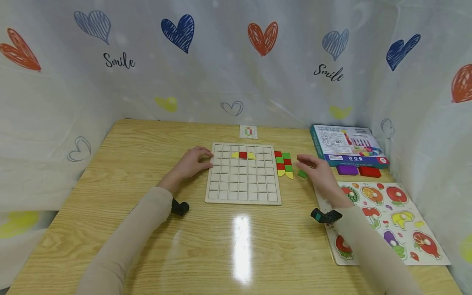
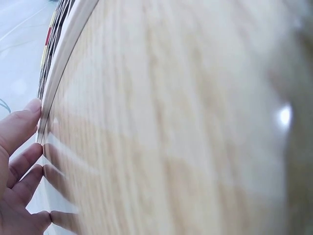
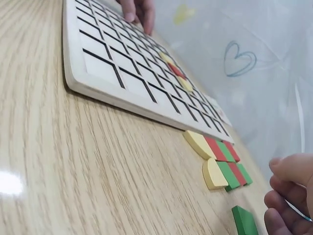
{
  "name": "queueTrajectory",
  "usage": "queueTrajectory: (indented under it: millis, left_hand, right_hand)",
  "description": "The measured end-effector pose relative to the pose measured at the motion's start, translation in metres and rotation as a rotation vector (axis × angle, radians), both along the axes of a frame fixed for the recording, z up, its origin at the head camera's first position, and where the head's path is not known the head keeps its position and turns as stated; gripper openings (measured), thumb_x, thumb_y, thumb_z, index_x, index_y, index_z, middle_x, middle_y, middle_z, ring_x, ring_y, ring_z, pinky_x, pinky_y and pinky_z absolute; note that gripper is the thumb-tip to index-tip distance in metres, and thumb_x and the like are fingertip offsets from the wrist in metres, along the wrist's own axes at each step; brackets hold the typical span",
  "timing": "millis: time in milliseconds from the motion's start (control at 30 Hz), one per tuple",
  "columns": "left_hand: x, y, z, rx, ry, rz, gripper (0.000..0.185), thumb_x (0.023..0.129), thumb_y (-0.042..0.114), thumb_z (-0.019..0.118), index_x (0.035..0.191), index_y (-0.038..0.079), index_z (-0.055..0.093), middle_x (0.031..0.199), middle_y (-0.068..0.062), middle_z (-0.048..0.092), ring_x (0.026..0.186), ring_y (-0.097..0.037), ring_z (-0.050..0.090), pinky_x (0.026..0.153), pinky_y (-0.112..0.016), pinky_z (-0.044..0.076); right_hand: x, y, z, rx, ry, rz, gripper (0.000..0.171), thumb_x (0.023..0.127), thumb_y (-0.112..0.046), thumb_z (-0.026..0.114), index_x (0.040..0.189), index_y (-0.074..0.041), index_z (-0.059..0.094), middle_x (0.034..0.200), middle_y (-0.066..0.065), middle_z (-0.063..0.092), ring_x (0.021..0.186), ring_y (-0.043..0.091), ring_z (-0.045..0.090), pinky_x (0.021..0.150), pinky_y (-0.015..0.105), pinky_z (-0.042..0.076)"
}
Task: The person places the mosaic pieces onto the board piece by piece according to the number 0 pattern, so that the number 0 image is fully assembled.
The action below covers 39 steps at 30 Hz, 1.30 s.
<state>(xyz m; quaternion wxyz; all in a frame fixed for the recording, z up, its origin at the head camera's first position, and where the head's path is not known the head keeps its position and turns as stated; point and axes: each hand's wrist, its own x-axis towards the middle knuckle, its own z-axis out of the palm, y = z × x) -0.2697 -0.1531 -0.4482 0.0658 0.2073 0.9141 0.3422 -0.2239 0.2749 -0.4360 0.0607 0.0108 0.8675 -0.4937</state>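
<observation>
A pale wooden grid board (image 1: 243,196) lies at the middle of the table. Set in its upper rows are a red square (image 1: 243,155) and, on either side, a yellow rounded piece (image 1: 234,155). The fingertips of my left hand (image 1: 189,164) touch the board's left edge, fingers loosely bent. To the right of the board, red and green squares (image 1: 283,161) sit in two columns, with two yellow pieces (image 3: 214,174) at the near end. My right hand (image 1: 316,172) hovers beside a lone green piece (image 3: 244,221), its fingers loosely curled with nothing between them.
A small pattern card (image 1: 248,132) lies behind the board. At the right are a game box (image 1: 348,145), a purple block (image 1: 347,170), a red block (image 1: 370,171) and a fruit puzzle board (image 1: 402,250) under the right forearm. A printed curtain (image 1: 221,73) surrounds the table.
</observation>
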Motion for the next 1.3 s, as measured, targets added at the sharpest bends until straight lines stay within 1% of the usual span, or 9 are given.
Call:
queueTrajectory:
  millis: [133, 300, 400, 500, 700, 933, 1100, 1200, 1300]
  left_hand:
    - [0.000, 0.000, 0.000, 0.007, -0.002, -0.001, 0.040, 0.093, 0.022, 0.070, 0.127, 0.002, 0.063, 0.139, -0.018, 0.050, 0.134, -0.037, 0.039, 0.117, -0.059, 0.006]
    - [-0.001, -0.001, -0.002, -0.002, -0.001, -0.003, 0.040, 0.093, 0.022, 0.069, 0.127, 0.003, 0.063, 0.139, -0.019, 0.049, 0.134, -0.037, 0.039, 0.117, -0.058, 0.010]
    - [0.000, -0.001, -0.002, -0.007, -0.005, 0.002, 0.039, 0.093, 0.022, 0.069, 0.127, 0.003, 0.063, 0.140, -0.019, 0.049, 0.135, -0.037, 0.038, 0.117, -0.056, 0.012]
    - [0.000, -0.001, -0.001, -0.010, -0.010, 0.003, 0.039, 0.093, 0.023, 0.069, 0.127, 0.004, 0.063, 0.140, -0.018, 0.049, 0.135, -0.037, 0.038, 0.117, -0.056, 0.011]
    - [0.000, 0.001, -0.001, -0.008, -0.012, 0.003, 0.039, 0.094, 0.023, 0.069, 0.128, 0.004, 0.063, 0.140, -0.017, 0.049, 0.135, -0.036, 0.039, 0.118, -0.054, 0.013]
    - [0.000, 0.000, 0.001, -0.002, -0.006, -0.004, 0.039, 0.093, 0.021, 0.069, 0.127, 0.003, 0.063, 0.140, -0.018, 0.049, 0.134, -0.037, 0.039, 0.117, -0.055, 0.014]
    - [-0.001, -0.001, 0.001, 0.000, -0.007, -0.005, 0.038, 0.093, 0.021, 0.069, 0.127, 0.003, 0.063, 0.139, -0.018, 0.049, 0.134, -0.037, 0.039, 0.117, -0.055, 0.014]
    - [-0.001, -0.001, 0.000, -0.006, -0.005, -0.005, 0.038, 0.093, 0.021, 0.068, 0.127, 0.003, 0.063, 0.139, -0.019, 0.049, 0.135, -0.037, 0.039, 0.117, -0.057, 0.012]
    - [-0.001, -0.002, -0.001, -0.010, -0.007, -0.004, 0.039, 0.093, 0.022, 0.069, 0.127, 0.003, 0.062, 0.140, -0.018, 0.048, 0.135, -0.037, 0.038, 0.117, -0.058, 0.009]
  right_hand:
    - [-0.009, 0.004, -0.005, 0.048, -0.008, 0.032, 0.048, 0.099, -0.034, 0.059, 0.140, -0.010, 0.054, 0.139, 0.009, 0.054, 0.126, 0.025, 0.048, 0.104, 0.042, 0.043]
    - [-0.022, 0.005, -0.010, 0.104, -0.031, 0.049, 0.043, 0.099, -0.033, 0.060, 0.136, -0.012, 0.058, 0.137, 0.010, 0.056, 0.126, 0.027, 0.048, 0.105, 0.044, 0.041]
    - [-0.027, 0.002, -0.009, 0.119, -0.060, 0.054, 0.040, 0.098, -0.035, 0.061, 0.132, -0.015, 0.061, 0.137, 0.009, 0.055, 0.127, 0.028, 0.046, 0.108, 0.047, 0.037]
    - [-0.030, 0.001, -0.007, 0.129, -0.078, 0.072, 0.037, 0.097, -0.038, 0.062, 0.128, -0.018, 0.065, 0.138, 0.008, 0.055, 0.129, 0.029, 0.044, 0.109, 0.049, 0.035]
    - [-0.033, -0.001, -0.007, 0.186, -0.040, 0.139, 0.034, 0.097, -0.035, 0.062, 0.124, -0.015, 0.069, 0.137, 0.011, 0.057, 0.131, 0.033, 0.045, 0.108, 0.050, 0.036]
    - [-0.032, 0.008, -0.007, 0.155, -0.073, 0.099, 0.034, 0.098, -0.036, 0.060, 0.126, -0.018, 0.068, 0.139, 0.008, 0.055, 0.131, 0.029, 0.043, 0.109, 0.049, 0.034]
    - [-0.031, 0.013, -0.006, 0.125, -0.090, 0.071, 0.036, 0.098, -0.036, 0.060, 0.127, -0.016, 0.067, 0.137, 0.009, 0.057, 0.127, 0.029, 0.045, 0.107, 0.047, 0.035]
    - [-0.032, 0.015, -0.006, 0.120, -0.087, 0.059, 0.039, 0.097, -0.035, 0.061, 0.130, -0.015, 0.064, 0.137, 0.010, 0.056, 0.126, 0.029, 0.045, 0.106, 0.046, 0.036]
    - [-0.034, 0.016, -0.008, 0.136, -0.072, 0.076, 0.041, 0.097, -0.031, 0.064, 0.133, -0.013, 0.061, 0.136, 0.013, 0.057, 0.125, 0.030, 0.047, 0.105, 0.047, 0.037]
